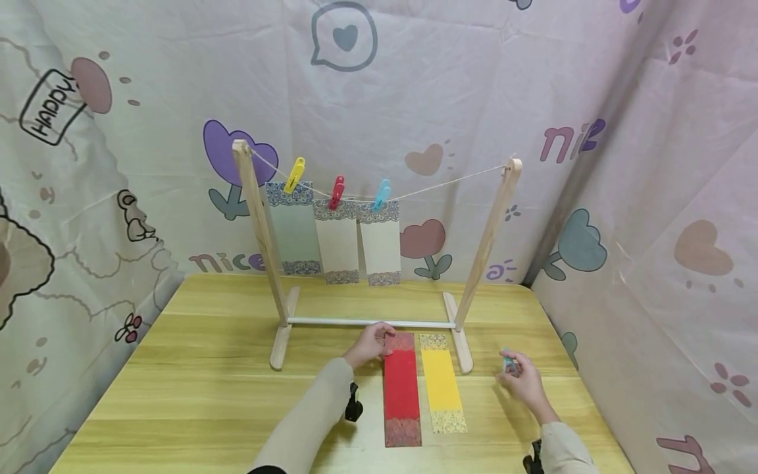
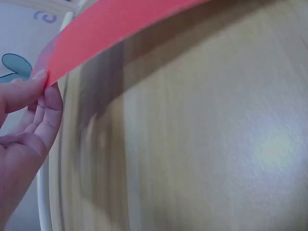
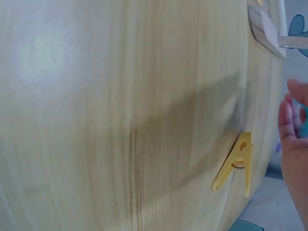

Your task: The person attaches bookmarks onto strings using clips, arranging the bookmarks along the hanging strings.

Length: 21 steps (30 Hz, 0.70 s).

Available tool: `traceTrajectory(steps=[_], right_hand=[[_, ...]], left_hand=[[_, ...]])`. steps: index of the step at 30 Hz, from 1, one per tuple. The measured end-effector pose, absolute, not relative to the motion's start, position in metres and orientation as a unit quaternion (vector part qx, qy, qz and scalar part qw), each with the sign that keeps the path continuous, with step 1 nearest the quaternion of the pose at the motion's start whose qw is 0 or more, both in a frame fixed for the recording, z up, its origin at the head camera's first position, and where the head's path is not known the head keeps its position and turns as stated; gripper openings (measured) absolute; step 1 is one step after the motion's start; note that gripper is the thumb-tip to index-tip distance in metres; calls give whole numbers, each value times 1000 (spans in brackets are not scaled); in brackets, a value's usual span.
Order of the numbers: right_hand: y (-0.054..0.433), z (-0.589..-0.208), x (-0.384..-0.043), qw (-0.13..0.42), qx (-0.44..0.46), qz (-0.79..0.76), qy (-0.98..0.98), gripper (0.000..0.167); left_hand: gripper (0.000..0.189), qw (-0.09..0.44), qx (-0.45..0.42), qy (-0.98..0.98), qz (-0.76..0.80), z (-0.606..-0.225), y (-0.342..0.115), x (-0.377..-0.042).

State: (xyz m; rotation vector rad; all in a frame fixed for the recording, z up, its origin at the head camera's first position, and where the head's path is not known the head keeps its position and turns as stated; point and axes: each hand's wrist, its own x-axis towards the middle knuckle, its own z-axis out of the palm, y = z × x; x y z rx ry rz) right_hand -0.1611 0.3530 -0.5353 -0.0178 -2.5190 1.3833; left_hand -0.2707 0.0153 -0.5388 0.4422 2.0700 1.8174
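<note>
My left hand [image 1: 370, 345] pinches the upper left edge of a red paper strip [image 1: 401, 388] with patterned ends. In the left wrist view the red strip [image 2: 120, 26] bends up from the table between thumb and fingers. Over the table's right side, my right hand [image 1: 527, 387] holds a light blue clothespin [image 1: 507, 363], mostly covered by the fingers. A yellow paper strip [image 1: 441, 382] lies flat just right of the red one. In the right wrist view a yellow clothespin [image 3: 248, 166] rests on the table near that hand.
Behind the strips stands a wooden frame [image 1: 490, 243] with a sagging string [image 1: 450, 182]. Yellow [image 1: 295, 175], red [image 1: 337, 192] and blue clothespins [image 1: 381, 195] clip several pale patterned strips [image 1: 381, 247] to it. A white crossbar [image 1: 331, 321] joins the frame's feet. Printed cloth surrounds the table.
</note>
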Motion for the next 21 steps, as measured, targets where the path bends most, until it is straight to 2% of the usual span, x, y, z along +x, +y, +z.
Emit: traceTrajectory(steps=[4, 9, 21], right_hand=[[353, -536, -162, 152, 22, 528, -835, 33], [352, -532, -165, 165, 28, 548, -820, 25], [345, -515, -172, 163, 29, 641, -750, 32]], left_hand=[[34, 176, 128, 728, 650, -532, 18, -270], [32, 181, 123, 719, 660, -529, 18, -271], [30, 195, 128, 695, 680, -522, 17, -277]])
